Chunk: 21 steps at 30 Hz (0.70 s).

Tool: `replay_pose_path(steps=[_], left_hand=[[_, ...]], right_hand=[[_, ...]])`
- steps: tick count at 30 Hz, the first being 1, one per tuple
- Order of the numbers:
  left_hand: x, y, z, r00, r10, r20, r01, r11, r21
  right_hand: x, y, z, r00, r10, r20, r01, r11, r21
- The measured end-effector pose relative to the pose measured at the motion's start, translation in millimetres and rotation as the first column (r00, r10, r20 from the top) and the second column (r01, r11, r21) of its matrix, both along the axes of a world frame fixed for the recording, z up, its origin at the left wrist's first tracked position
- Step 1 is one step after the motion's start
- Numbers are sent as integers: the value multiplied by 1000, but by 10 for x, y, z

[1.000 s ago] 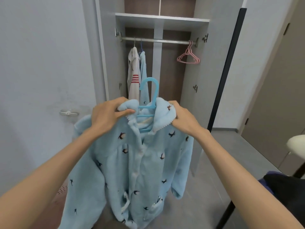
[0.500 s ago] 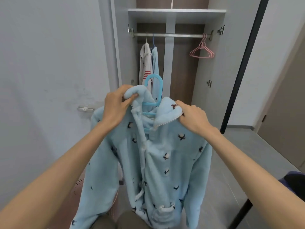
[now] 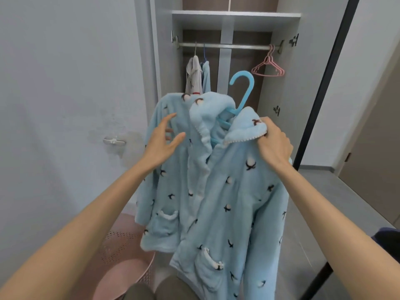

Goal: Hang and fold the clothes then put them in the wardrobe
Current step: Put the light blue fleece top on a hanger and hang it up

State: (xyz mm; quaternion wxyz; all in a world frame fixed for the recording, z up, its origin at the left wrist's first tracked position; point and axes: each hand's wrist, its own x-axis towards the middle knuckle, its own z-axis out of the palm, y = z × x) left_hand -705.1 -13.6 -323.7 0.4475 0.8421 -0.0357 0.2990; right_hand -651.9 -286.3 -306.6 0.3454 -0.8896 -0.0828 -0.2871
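Robe (image 3: pixel 227 191) on blue hanger (image 3: pixel 244 92), collar pinched in right hand (image 3: pixel 273 146) to carry weight; left hand (image 3: pixel 161 141) at shoulder, fingers spread, grasping nothing, likely for straightening before rail (image 3: pixel 227 46).

Between the hands, the blue hanger (image 3: pixel 247 94) is mostly buried in the fleece jacket (image 3: pixel 227 191), hook aside. The right hand (image 3: pixel 273 146) hides its fingertips under the collar.

A home bedroom: open wardrobe (image 3: pixel 236 17) with rail (image 3: pixel 225 46), hung clothes (image 3: pixel 195 76).
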Motion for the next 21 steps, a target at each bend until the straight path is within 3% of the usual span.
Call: replay_pose_path(steps=[3,12,21], left_hand=[[72,147,-57,998,55,4,-55,998,-41],[799,600,-404,996,80,-29,-80,997,24],[1964,748,-360,989,-62,-134,43,989,-141]], right_hand=[[79,40,-15,1000,-3,-16,4,999,47],[633,431,-421,997,-75,-12,75,996,50],[1370,564,-215,987,-76,-140,83,996,45]])
